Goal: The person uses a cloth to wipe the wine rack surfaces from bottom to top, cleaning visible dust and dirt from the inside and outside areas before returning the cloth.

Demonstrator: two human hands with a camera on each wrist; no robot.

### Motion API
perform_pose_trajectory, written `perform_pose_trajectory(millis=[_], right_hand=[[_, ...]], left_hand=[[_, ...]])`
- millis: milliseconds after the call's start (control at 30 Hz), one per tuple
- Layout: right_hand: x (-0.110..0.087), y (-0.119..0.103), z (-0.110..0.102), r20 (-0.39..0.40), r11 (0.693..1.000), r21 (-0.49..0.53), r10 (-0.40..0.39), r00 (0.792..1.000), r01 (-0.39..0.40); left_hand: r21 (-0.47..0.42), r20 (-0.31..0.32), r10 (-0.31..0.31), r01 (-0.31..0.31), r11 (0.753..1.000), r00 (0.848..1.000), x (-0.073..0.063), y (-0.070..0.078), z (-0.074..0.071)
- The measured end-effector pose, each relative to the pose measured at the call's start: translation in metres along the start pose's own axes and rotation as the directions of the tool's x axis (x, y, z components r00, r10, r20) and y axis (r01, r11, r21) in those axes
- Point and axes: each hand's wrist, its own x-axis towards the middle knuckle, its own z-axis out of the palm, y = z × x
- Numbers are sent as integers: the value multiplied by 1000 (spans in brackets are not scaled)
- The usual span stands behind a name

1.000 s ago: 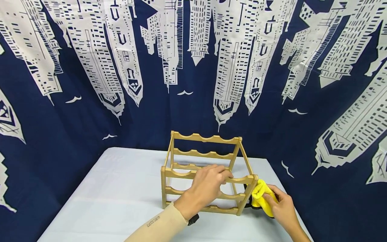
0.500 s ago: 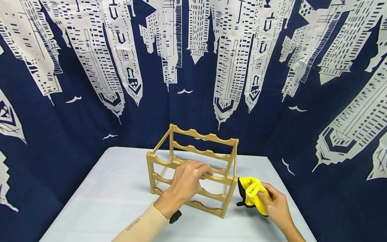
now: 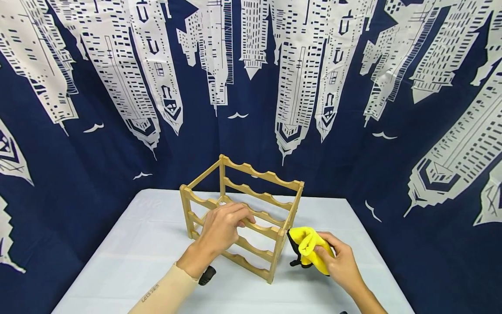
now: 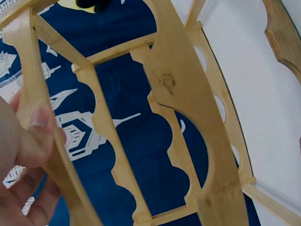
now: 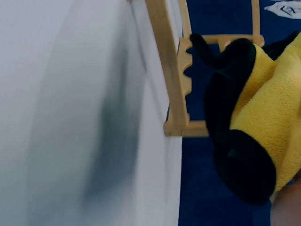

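A light wooden wine rack (image 3: 270,176) with scalloped rails stands at an angle on the table. My left hand (image 3: 223,226) grips its top front rail; in the left wrist view the thumb lies along one side of that rail (image 4: 35,94), with fingers curled behind it. Just off the rack's right front post, my right hand (image 3: 343,264) holds a folded yellow cloth (image 3: 307,240) with black edging, thumb pressed on the near fold. The right wrist view shows the cloth's black edge (image 5: 247,165) hanging beside the rack, while most of that hand is out of frame.
A white cloth covers the table (image 3: 129,261), whose far edge runs just behind the rack. Beyond hangs a navy curtain (image 3: 251,139) printed with white city buildings. A black wrist-worn device (image 3: 207,275) shows under the left wrist.
The rack has turned and shifted left with my left hand on its rail, so its right end faces me more. My right hand has moved left with the yellow cloth, staying near the right post.
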Motion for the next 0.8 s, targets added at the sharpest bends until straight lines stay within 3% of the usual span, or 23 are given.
perform_pose_trajectory(millis=[133,300,367,433,500,600,800], right_hand=[[4,-12,10,69,1000,-2,13,998,-13],[7,-24,23,198,995,103,-36,980,16],[6,-26,28,246,986,163,-86,966,46],[5,-28,33,263,974,213,-136,955,80],[3,-30,39,250,964,242,-175,952,114],[-2,-34,49,165,959,223,-216,962,177],[-12,-55,67,0,960,35,-278,961,277]], left_hand=[[2,60,-5,5,1000,998,1,2,-8],[-85,166,33,-19,996,986,5,16,-12],[-116,176,58,-38,993,983,8,23,-10],[-118,147,83,-66,991,986,10,28,-6],[-117,103,95,-83,990,990,12,32,-1],[-145,65,81,-71,987,995,14,35,3],[-194,94,20,-1,981,995,16,37,4]])
